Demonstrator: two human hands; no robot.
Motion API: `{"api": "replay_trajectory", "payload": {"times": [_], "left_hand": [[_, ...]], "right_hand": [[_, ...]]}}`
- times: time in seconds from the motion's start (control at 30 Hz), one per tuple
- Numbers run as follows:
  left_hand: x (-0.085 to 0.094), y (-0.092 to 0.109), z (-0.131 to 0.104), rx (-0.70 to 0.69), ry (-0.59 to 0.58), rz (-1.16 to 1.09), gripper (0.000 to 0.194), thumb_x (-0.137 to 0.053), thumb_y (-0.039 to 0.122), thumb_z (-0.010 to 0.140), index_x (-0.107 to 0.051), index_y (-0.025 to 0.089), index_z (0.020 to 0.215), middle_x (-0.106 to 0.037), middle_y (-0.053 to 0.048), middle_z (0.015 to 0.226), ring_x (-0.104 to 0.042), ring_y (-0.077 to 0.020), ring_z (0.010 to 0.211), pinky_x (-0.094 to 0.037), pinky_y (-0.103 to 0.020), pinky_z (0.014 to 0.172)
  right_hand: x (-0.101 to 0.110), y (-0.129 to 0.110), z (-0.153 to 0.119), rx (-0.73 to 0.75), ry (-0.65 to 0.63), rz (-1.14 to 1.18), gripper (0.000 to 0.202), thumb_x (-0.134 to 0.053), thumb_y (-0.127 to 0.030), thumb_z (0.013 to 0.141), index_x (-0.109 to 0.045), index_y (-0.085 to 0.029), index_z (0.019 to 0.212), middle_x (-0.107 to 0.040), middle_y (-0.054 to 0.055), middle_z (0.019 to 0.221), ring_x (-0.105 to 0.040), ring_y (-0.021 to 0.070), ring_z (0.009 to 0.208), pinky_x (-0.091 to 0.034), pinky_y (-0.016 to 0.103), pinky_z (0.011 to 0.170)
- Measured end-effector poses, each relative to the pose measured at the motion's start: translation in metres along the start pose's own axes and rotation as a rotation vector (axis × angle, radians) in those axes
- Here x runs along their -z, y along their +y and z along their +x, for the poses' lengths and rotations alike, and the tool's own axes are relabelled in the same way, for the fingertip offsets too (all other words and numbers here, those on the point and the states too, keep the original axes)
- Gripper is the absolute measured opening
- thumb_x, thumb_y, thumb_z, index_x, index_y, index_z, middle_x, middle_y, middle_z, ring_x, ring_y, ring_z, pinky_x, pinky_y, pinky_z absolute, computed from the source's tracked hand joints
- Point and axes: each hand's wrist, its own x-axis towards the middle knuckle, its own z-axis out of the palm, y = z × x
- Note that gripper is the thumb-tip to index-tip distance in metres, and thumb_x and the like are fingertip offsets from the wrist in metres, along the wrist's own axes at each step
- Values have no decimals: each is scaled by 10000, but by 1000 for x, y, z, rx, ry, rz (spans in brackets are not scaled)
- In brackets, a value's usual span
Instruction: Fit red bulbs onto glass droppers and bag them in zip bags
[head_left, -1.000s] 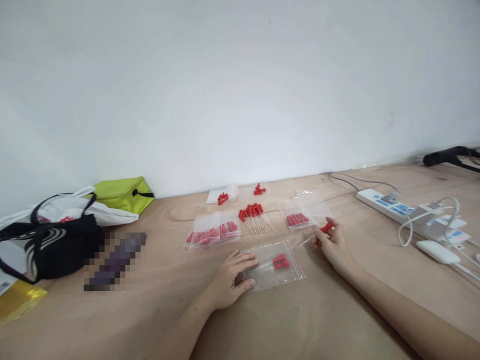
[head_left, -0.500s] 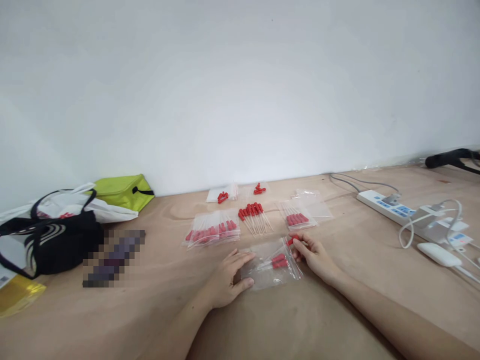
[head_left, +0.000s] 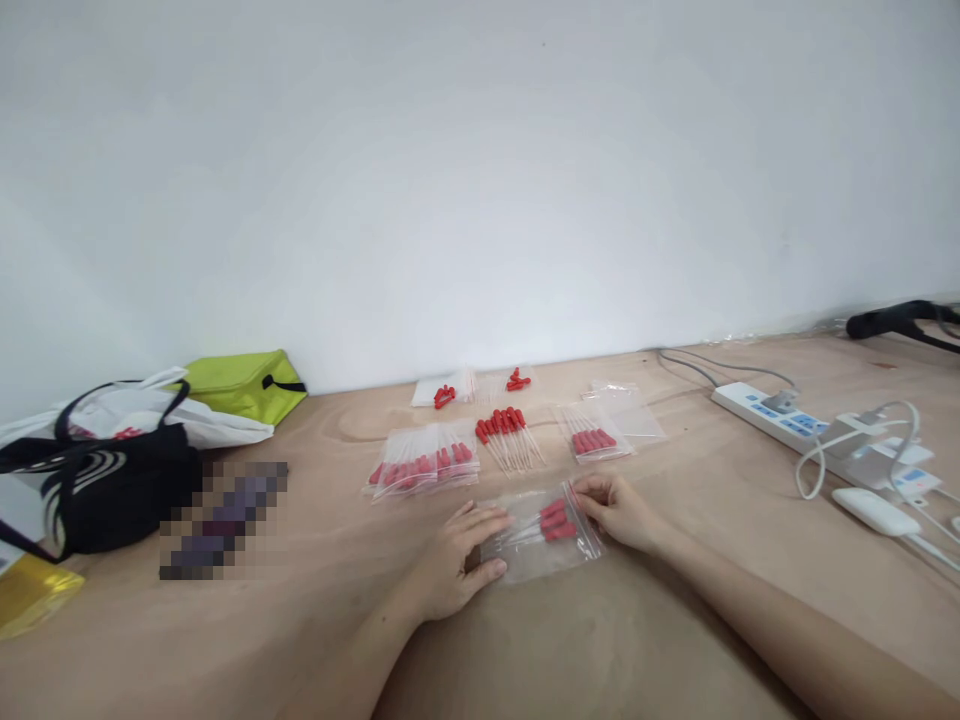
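A clear zip bag [head_left: 525,565] lies flat on the table, with red-tipped sticks [head_left: 556,520] inside it. My left hand [head_left: 461,560] rests on the bag's left edge, its thumb and fingers spread. At the bag's right end, my right hand [head_left: 611,510] pinches the top corner by the opening. Beyond the bag, loose red-tipped sticks [head_left: 506,425] are fanned out. Filled bags [head_left: 424,462] overlap to their left, and another filled bag [head_left: 594,435] lies to their right.
Near the wall are small red pieces on bags [head_left: 444,396] and more red pieces [head_left: 517,380]. Empty clear bags [head_left: 634,415] lie behind right. A power strip [head_left: 780,420] with cables is at right; a black bag [head_left: 124,490] and a green bag [head_left: 240,385] are at left.
The red-tipped stick that my right hand held is now inside the bag with the others. My right hand has moved slightly down onto the bag's edge. My left hand has stayed in place.
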Motion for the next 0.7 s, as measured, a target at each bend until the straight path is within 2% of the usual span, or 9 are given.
{"api": "replay_trajectory", "payload": {"times": [0.07, 0.17, 0.2, 0.3, 0.4, 0.53, 0.7], "left_hand": [[0, 0, 0, -5, -19, 4, 366, -512, 322, 814, -506, 294, 1179, -455, -24, 1299, -385, -215, 1206, -190, -471, 1047], [0, -1, 0, -8, -22, 9, 327, -519, 306, 812, -545, 310, 1138, -457, -23, 1297, -386, -219, 1204, -189, -479, 1042], [0, -1, 0, -9, -18, 9, 328, -520, 305, 812, -545, 310, 1138, -458, -25, 1296, -385, -220, 1205, -189, -479, 1042], [0, -1, 0, -8, -14, 12, 335, -525, 303, 810, -543, 302, 1145, -464, -32, 1290, -385, -223, 1204, -197, -473, 1041], [0, 0, -1, -13, -15, 16, 340, -530, 296, 808, -543, 298, 1147, -474, -32, 1281, -391, -224, 1199, -202, -466, 1042], [0, 0, -1, -10, -22, 22, 346, -532, 298, 807, -539, 296, 1153, -465, -30, 1290, -392, -225, 1198, -200, -465, 1043], [-1, 0, -1, -4, -14, 20, 344, -537, 300, 803, -544, 295, 1147, -466, -35, 1289, -396, -221, 1195, -205, -466, 1039]], "right_hand": [[5, -2, 15, 16, 35, -140, 147, -517, -285, 701, -580, -180, 620, -597, 0, 610, -559, 147, 601, -443, 269, 574], [2, -10, 45, 17, 162, -412, 62, -506, -202, 693, -556, -175, 668, -614, 23, 688, -568, 152, 665, -430, 263, 630], [-2, -13, 56, 0, 183, -451, 50, -517, -184, 684, -561, -166, 701, -618, 36, 709, -570, 158, 682, -425, 269, 654], [-23, -21, 85, -39, 204, -486, 179, -545, -170, 669, -564, -127, 842, -621, 70, 742, -576, 185, 725, -413, 293, 696], [-41, -22, 104, -85, 210, -493, 254, -568, -149, 655, -554, -100, 904, -621, 102, 781, -579, 213, 784, -406, 300, 703], [-43, -16, 111, -117, 192, -463, 293, -583, -115, 639, -551, -116, 931, -626, 80, 777, -585, 193, 784, -409, 266, 681], [-23, -7, 104, -146, 190, -424, 408, -557, -160, 683, -480, -120, 1081, -624, 41, 717, -588, 167, 711, -418, 249, 618]]}}
